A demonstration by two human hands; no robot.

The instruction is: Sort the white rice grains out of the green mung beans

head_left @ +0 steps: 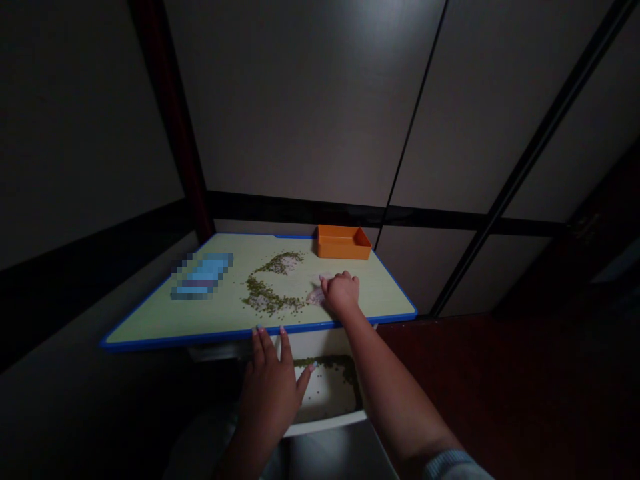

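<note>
Green beans or similar small green grains (260,291) lie scattered in a curved band on the pale green tabletop (165,320), with whitish patches (284,265) among them. My right hand (343,293) rests on the tabletop to their right, its fingers curled down and closed. Beside its fingertips is a small pale pinkish-white heap (316,297); what lies under the fingers is hidden. My left hand (273,383) is open at the table's front edge, fingers spread and nothing in it. Its thumb reaches over a white drawer or tray (325,393) below the tabletop, with green grains along its sides.
An orange rectangular box (344,249) stands at the back right of the tabletop. A blurred-out blue flat object (203,276) lies on the left. Blue edging (210,336) borders the table. Behind it rise grey panels (300,100); a dark red floor (450,373) shows at right.
</note>
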